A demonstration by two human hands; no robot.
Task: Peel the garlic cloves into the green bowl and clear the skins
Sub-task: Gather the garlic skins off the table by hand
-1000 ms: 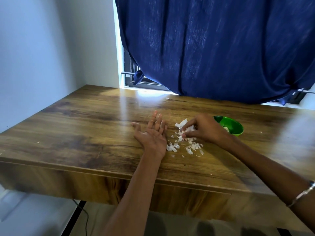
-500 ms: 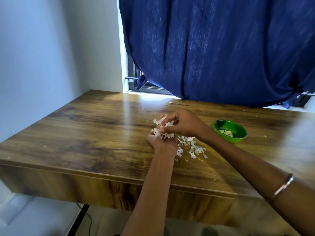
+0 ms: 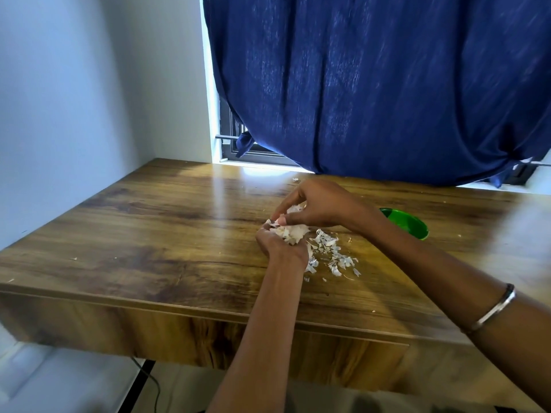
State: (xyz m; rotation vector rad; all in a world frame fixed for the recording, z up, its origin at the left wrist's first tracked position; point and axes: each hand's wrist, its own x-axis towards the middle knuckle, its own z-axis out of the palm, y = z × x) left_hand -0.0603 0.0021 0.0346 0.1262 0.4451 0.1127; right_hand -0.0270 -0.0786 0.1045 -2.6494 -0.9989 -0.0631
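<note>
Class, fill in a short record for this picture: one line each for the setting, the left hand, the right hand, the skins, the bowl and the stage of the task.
setting: wooden table under a blue curtain
left hand: palm up, cupping a heap of skins
right hand: above the left, pinching skins into it
loose skins: scattered on the table beside the left hand
bowl: green, right of the hands, partly hidden by the right forearm
stage: clearing skins, not finished

white skins (image 3: 290, 232) (papery), green bowl (image 3: 413, 226) upright
</note>
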